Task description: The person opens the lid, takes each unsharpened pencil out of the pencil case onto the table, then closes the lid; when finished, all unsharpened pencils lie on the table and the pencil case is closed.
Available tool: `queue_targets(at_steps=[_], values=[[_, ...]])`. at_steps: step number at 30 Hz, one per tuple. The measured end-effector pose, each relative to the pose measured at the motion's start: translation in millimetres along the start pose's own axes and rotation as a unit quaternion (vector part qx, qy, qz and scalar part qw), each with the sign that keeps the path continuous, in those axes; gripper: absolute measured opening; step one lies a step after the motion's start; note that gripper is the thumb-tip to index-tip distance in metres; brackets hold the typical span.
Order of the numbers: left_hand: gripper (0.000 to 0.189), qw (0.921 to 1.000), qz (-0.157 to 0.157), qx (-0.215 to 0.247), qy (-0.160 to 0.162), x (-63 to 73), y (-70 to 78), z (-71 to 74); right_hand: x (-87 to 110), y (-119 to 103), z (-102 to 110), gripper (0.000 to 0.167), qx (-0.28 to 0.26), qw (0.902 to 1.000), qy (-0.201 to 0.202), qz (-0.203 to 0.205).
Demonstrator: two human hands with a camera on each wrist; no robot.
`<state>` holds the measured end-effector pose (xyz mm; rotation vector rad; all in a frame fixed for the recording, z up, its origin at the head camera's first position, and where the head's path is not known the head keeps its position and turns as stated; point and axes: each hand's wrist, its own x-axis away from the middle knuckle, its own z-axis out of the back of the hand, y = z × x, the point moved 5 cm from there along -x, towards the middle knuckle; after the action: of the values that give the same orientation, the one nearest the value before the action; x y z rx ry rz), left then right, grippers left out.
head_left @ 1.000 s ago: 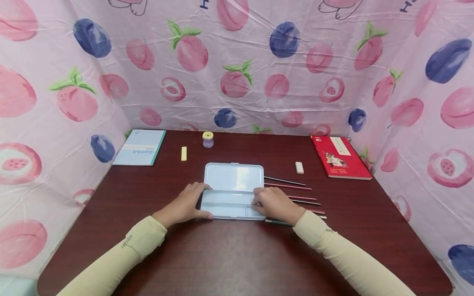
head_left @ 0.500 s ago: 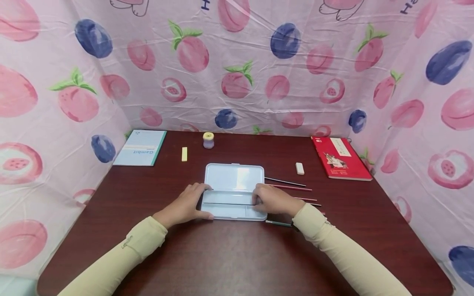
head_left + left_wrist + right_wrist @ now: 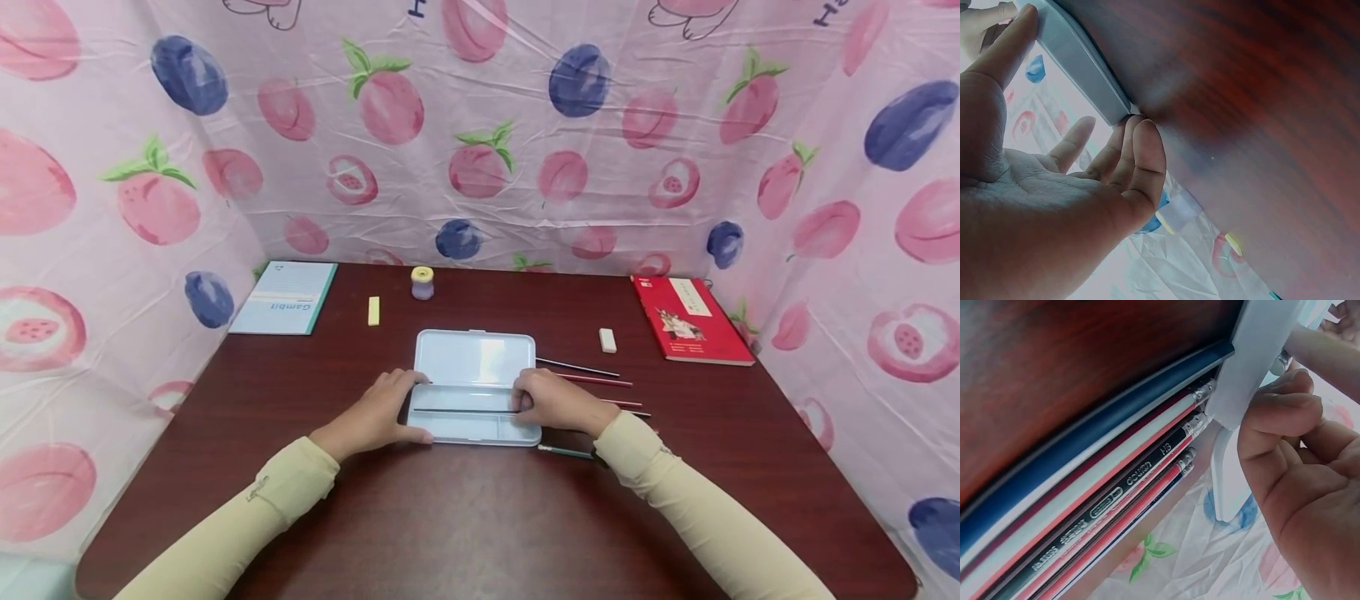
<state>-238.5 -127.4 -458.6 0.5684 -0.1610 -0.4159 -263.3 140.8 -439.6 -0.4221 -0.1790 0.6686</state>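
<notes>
A pale blue pencil case (image 3: 457,430) lies with its lid (image 3: 450,358) folded back on the dark wooden table. My left hand (image 3: 375,418) grips its left end, thumb at the front edge and fingers towards the back corner. With curled fingers, my right hand (image 3: 561,402) pinches the right end of a dark pencil (image 3: 465,411) along the case's long compartment. In the right wrist view, a metal pencil end (image 3: 1281,362) shows by the fingers. Several pencils (image 3: 1110,494) lie side by side right of the case, partly hidden under the right arm in the head view.
A white eraser (image 3: 607,340) and a red book (image 3: 692,320) lie at the right. Behind the case stand a yellow-and-purple pencil sharpener-like object (image 3: 422,283) and a yellow strip (image 3: 373,311). A light blue notebook (image 3: 285,298) lies far left. Patterned cloth surrounds the table.
The dark pencil now shows plainly along the case's compartment. My right hand has shifted slightly up and its arm covers more of the loose pencils. The left hand has stayed in place.
</notes>
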Motion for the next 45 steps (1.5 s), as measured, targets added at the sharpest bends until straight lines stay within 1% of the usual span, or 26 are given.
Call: queue_targets(at_steps=[10,16,20,23,27,30,35,40,45], values=[[0.087,0.9998,-0.018,-0.002,0.006,1.3,1.0,2.2,11.8,-1,11,0.021,0.006,0.9993,0.035,0.01],[0.089,0.9999,-0.013,0.002,0.004,1.1,-0.6,1.8,24.0,5,15,0.016,0.023,0.9984,0.051,0.014],[0.089,1.0,-0.008,0.002,0.002,0.8,-1.0,1.3,33.0,14,21,0.014,0.027,0.997,0.072,0.012],[0.089,1.0,-0.007,0.001,0.003,0.7,-0.9,0.7,39.4,23,27,0.014,0.026,0.995,0.096,0.005],[0.089,1.0,-0.006,0.002,0.003,0.5,-0.8,-0.1,49.8,39,37,0.015,0.028,0.9911,0.128,-0.024],[0.089,1.0,-0.005,0.004,0.002,0.3,-0.8,-0.7,57.7,54,45,0.016,0.032,0.9877,0.145,-0.047],[0.089,1.0,-0.005,0.005,0.001,-0.2,-0.4,-0.9,67.1,80,56,0.015,0.05,0.982,0.168,-0.071],[0.089,1.0,-0.007,0.003,0.003,-0.5,-0.2,-0.6,72.6,99,65,0.014,0.051,0.9783,0.18,-0.089],[0.089,1.0,-0.008,0.0,0.004,-0.9,-1.0,-0.9,74.5,113,71,0.01,0.051,0.9767,0.181,-0.103]])
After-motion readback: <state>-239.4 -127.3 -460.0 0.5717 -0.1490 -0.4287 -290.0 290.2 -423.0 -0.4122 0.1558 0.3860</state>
